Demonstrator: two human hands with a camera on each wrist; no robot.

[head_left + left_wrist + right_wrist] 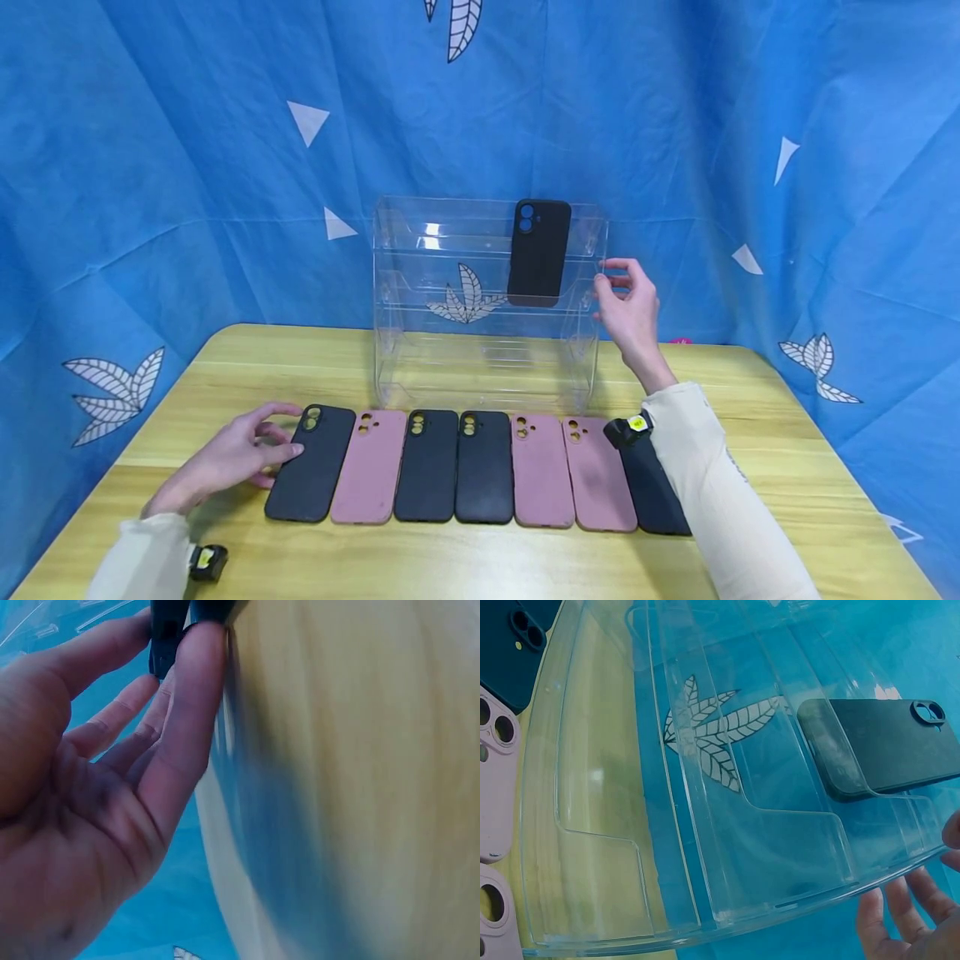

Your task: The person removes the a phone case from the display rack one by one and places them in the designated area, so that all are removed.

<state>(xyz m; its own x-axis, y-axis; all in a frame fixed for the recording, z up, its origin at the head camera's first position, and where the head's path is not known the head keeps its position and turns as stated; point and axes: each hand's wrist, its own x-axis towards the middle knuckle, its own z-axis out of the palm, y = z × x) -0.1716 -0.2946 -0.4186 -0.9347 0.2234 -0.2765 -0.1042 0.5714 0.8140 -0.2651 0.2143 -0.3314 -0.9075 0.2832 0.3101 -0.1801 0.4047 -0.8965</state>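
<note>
At the left end of a row of phone cases, my left hand (243,450) pinches the edge of a black phone case (311,467) between thumb and fingers. The left wrist view shows only a dark end of that phone case (169,637) at the fingertips. My right hand (630,308) is at the right side of a clear plastic tiered rack (480,383), fingers loosely bent and spread beside its edge (795,911). Whether they touch the edge is hard to tell. Another black phone case (540,254) leans upright in the rack's upper right part, its lower end behind a clear lip.
Beside the held case lie pink cases (367,467) and black cases (425,467) in a row along the wooden table (480,562). My right forearm partly covers the rightmost black case (652,487). A blue curtain (225,167) with leaf prints hangs behind the rack.
</note>
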